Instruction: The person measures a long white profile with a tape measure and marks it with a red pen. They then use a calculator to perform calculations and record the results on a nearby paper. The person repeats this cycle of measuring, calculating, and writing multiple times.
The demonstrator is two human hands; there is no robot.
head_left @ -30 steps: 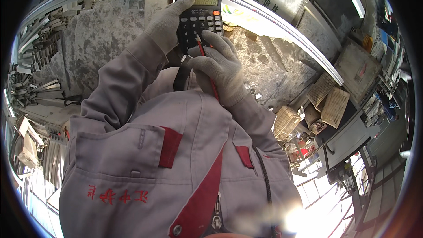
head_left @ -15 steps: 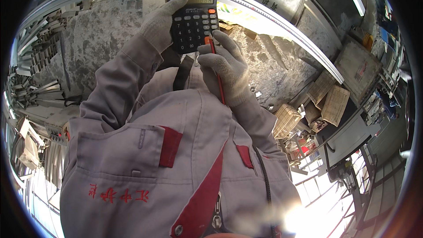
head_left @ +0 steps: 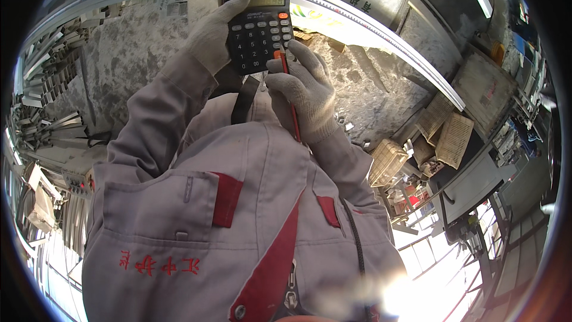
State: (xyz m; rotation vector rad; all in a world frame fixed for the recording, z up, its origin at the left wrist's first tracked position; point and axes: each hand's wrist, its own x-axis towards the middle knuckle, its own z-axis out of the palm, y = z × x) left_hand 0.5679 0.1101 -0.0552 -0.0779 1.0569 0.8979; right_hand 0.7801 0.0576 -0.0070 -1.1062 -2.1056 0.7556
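Observation:
A black calculator (head_left: 253,39) with grey and orange keys and a lit display is held up in front of me. My left hand (head_left: 208,33), in a pale knitted glove, grips its left side, the thumb lying along the top edge beside the display. My right hand (head_left: 307,89), gloved the same way, is closed round a thin red pencil (head_left: 292,107) that slants down past the palm. A finger of this hand is at the keys on the calculator's right edge; whether it presses one I cannot tell.
A long measuring tape strip (head_left: 351,11) arcs across the bench edge beyond the calculator. Many metal profile pieces (head_left: 56,83) are stacked at left. Yellowish baskets (head_left: 454,142) stand at right, near a flat board (head_left: 485,86).
The calculator and my left hand have shifted slightly left. My right hand, with the pencil, stays by the keys in nearly the same place.

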